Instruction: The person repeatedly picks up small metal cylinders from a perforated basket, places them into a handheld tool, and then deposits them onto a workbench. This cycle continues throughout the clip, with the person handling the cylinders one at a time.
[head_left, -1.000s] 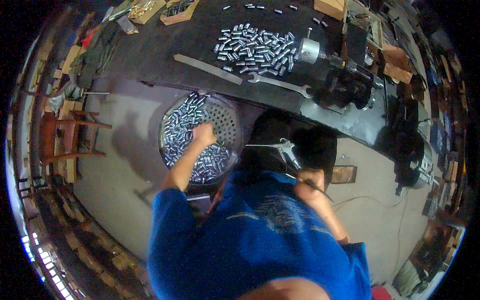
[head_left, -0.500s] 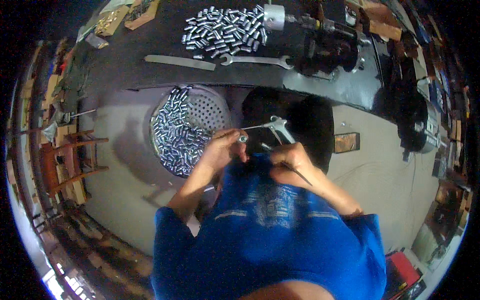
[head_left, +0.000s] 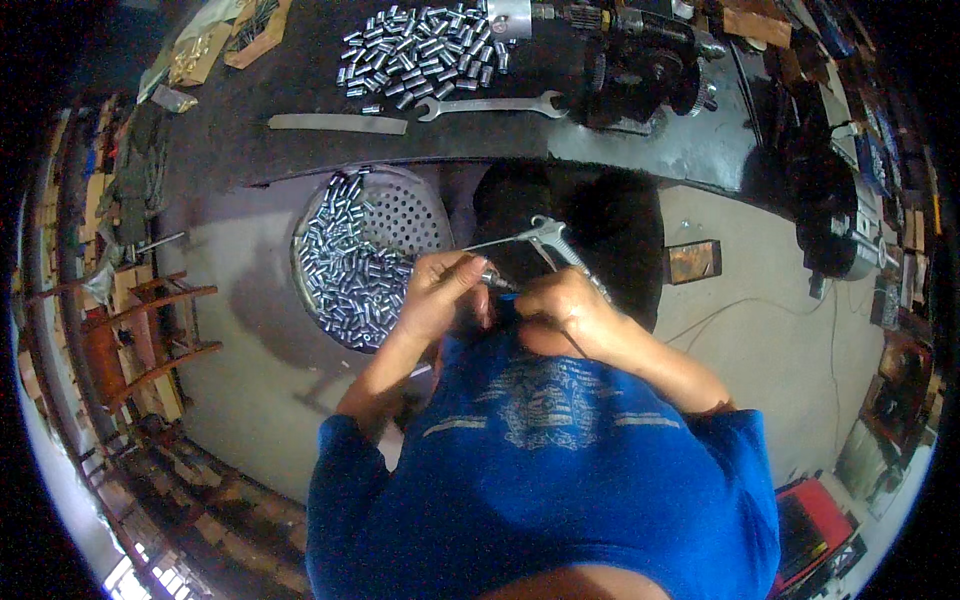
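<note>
Dark worktop point(head_left: 290, 85). Near front edge: flat metal bar point(head_left: 337, 124), double-ended wrench point(head_left: 490, 105). Behind wrench: heap of metal cylinders point(head_left: 425, 55). Toward left edge: open boxes point(head_left: 258, 30). Toward right edge: machine point(head_left: 640, 70).

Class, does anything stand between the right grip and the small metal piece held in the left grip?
Nothing visible does: the right grip is close beside the small metal piece in the left grip. The air gun appears beyond both, not between them. Contact is unclear.

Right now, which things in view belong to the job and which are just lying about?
Apparently in use: left hand, metal cylinder; right hand, dark thin tool; loose cylinders, round perforated tray.

Apparently lying about: wrench, flat metal strip, small floor box.
</note>
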